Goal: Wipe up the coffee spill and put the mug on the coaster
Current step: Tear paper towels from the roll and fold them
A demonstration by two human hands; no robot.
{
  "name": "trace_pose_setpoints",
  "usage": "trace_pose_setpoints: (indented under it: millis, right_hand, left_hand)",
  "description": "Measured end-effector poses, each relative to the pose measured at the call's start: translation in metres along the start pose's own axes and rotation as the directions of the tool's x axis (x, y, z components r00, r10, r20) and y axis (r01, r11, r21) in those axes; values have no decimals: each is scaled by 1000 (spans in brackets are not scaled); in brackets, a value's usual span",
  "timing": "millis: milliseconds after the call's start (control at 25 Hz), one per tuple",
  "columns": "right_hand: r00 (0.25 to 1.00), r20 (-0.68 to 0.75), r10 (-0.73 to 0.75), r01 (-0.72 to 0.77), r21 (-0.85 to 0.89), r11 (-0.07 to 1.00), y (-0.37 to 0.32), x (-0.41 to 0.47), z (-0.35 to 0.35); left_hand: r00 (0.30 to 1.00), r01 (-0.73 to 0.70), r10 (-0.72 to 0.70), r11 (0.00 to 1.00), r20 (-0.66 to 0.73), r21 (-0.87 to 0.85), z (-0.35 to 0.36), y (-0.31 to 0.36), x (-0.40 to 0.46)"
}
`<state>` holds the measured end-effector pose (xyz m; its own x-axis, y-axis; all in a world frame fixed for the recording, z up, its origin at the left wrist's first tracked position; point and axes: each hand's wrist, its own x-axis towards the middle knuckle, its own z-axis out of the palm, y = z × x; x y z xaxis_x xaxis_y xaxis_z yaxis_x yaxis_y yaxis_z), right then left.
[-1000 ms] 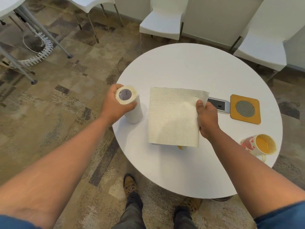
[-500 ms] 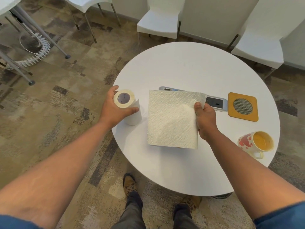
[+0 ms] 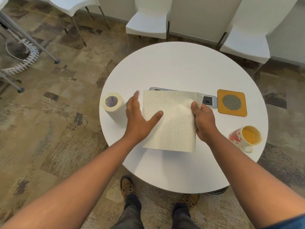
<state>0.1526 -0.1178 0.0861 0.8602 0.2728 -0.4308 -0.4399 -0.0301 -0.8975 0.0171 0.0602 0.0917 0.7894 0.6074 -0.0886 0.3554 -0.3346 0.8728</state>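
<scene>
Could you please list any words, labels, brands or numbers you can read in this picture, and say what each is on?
None can be read.
Roll: faint marks inside the core, too blurred to read.
Device behind the paper towel: dark panels, no legible text.
Mug: red shapes only, no words.

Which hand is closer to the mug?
Right. The right hand pinches the paper towel just left of the mug; the left hand is beyond the towel.
</scene>
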Motion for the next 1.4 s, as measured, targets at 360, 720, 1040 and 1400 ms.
trace_pose_setpoints:
  millis: [360,720,1040,1400]
  right_hand:
    - [997,59,55,-43,-179,983,10,-9,-43]
    - [878,478,-30,281,-463,841,26,-46,-51]
    - [957,229,-177,246,-320,915,19,-49,-43]
    - [981,79,177,-193,436,879,16,-40,-53]
  left_hand:
    - [800,599,-438,633,411,-491,25,9,9]
    - [742,657,-487,390,461,-645,54,47,16]
    - [768,602,-503,357,397,-714,68,70,17]
    - [636,722,-680,358,365,-592,77,44,1]
